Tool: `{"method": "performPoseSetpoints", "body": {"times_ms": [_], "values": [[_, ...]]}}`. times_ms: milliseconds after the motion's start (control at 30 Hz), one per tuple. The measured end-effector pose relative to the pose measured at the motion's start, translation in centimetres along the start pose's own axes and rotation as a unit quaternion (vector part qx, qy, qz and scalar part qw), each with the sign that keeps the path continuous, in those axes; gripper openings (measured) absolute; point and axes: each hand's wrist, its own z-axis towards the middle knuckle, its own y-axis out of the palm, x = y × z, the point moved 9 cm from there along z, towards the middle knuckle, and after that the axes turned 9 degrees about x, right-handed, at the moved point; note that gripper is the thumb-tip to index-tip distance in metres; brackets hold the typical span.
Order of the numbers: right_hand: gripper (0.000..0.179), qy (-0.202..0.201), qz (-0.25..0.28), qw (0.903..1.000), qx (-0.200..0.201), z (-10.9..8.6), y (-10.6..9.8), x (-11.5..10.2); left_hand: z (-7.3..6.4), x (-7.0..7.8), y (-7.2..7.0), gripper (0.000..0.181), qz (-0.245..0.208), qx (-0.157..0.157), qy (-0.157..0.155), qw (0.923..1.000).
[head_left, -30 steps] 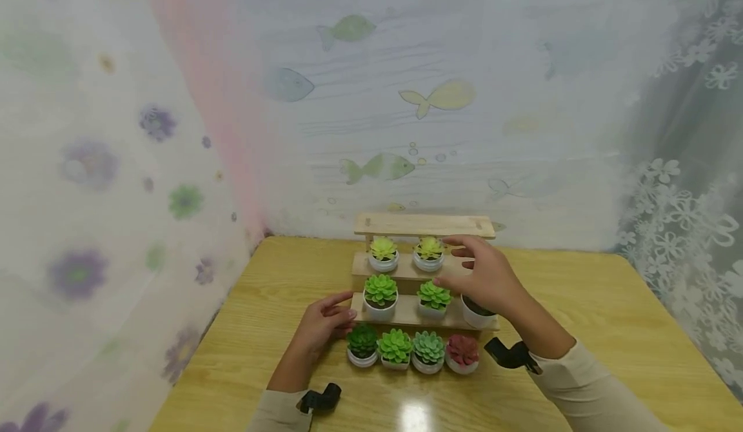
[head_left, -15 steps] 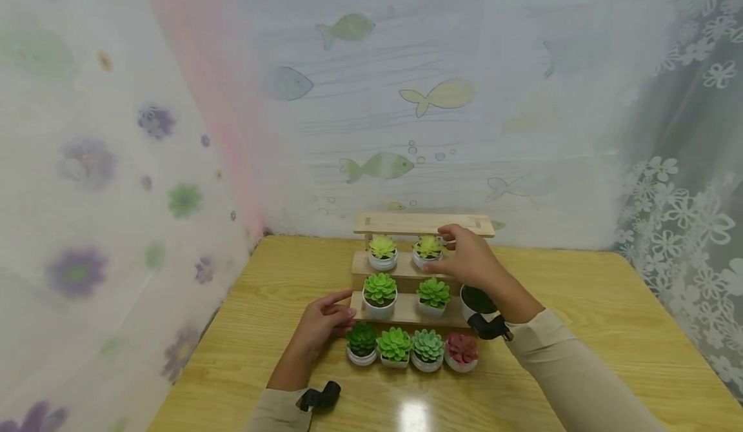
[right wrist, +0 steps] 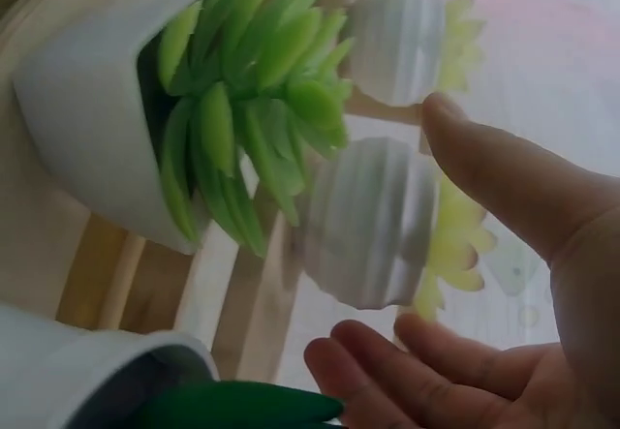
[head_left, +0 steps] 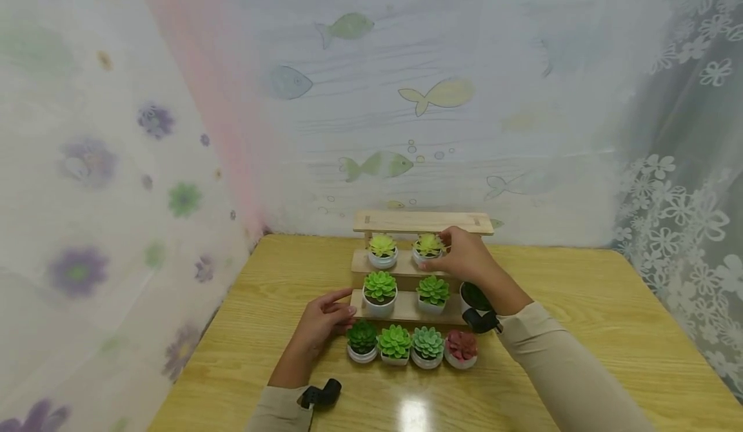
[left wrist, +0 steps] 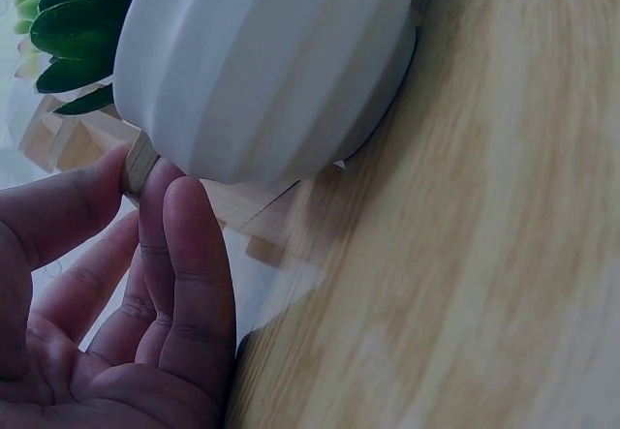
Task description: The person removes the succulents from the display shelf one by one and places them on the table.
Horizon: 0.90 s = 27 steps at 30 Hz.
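A tiered wooden plant stand (head_left: 422, 222) holds potted artificial succulents. My left hand (head_left: 319, 322) pinches the left end of its lower board (left wrist: 141, 165) between thumb and fingers, beside a dark green succulent in a ribbed white pot (left wrist: 262, 71). My right hand (head_left: 467, 258) reaches to the right-hand yellow succulent (right wrist: 455, 240) on the middle tier. In the right wrist view its thumb and fingers are spread on either side of that plant's white pot (right wrist: 368, 226), with gaps showing. Another yellow succulent (head_left: 383, 249) stands to its left.
The lower board bears two light green succulents (head_left: 380, 290) and a dark plant in a white pot (head_left: 473, 298) under the right wrist. Before the stand, several potted succulents line the wooden table (head_left: 278, 271), a red one (head_left: 462, 348) at the right end. A fish-print curtain (head_left: 360, 97) hangs behind.
My right hand has moved left and slightly away from me, from above the right-hand pots to around the yellow succulent. The left hand stays on the board.
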Motion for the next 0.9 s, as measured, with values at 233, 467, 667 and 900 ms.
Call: {"method": "performPoseSetpoints", "body": {"times_ms": [233, 467, 667, 900], "values": [[0.085, 0.016, -0.033, 0.9993, 0.001, 0.10, 0.19, 0.30, -0.01, -0.08, 0.22, 0.053, 0.001, -0.005, 0.004, 1.0000], [0.083, 0.018, -0.044, 0.9989, -0.003, 0.22, 0.24, 0.32, 0.04, -0.17, 0.17, 0.053, 0.001, -0.004, 0.002, 1.0000], [0.081, 0.017, -0.047, 0.9987, 0.003, 0.32, 0.15, 0.43, -0.02, 0.00, 0.15, 0.054, 0.000, -0.002, -0.003, 1.0000], [0.080, 0.006, -0.045, 0.9990, -0.002, 0.47, 0.47, 0.25, -0.12, 0.08, -0.01, 0.053, 0.001, 0.003, 0.000, 1.0000]]}}
